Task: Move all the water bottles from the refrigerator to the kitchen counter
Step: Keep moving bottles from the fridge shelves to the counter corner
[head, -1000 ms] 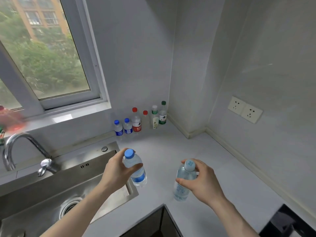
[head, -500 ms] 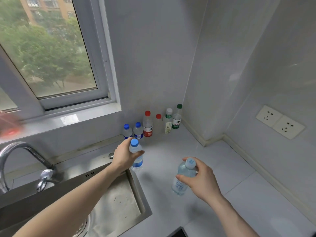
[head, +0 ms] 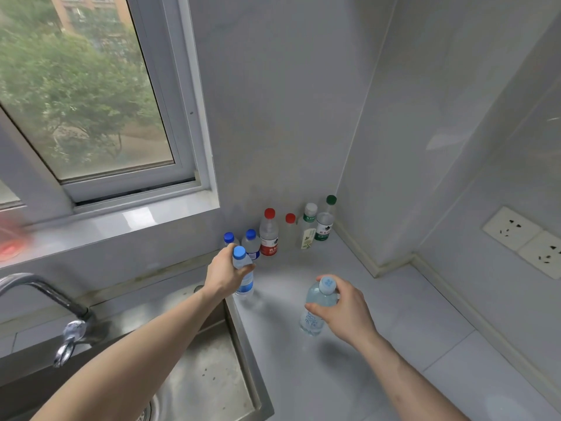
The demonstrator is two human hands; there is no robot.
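Observation:
My left hand (head: 224,273) grips a blue-capped water bottle (head: 245,279) by its neck, upright, its base at or just above the grey counter (head: 409,314) in front of the row. My right hand (head: 346,311) holds a pale-blue-capped bottle (head: 315,314) by its upper part, nearer me, low over the counter. Against the back wall stands a row of several bottles: two with blue caps (head: 251,243), two with red caps (head: 268,235), one white-capped (head: 309,226), one green-capped (head: 325,221).
A steel sink (head: 206,375) lies left of the counter, its rim just beside my left hand. A chrome tap (head: 54,302) stands at the far left. A window ledge (head: 121,220) runs above the sink. Two wall sockets (head: 525,241) sit on the right wall.
Both hands have reached farther forward toward the back wall. The left bottle went from over the sink corner to just in front of the blue-capped bottles and lower.

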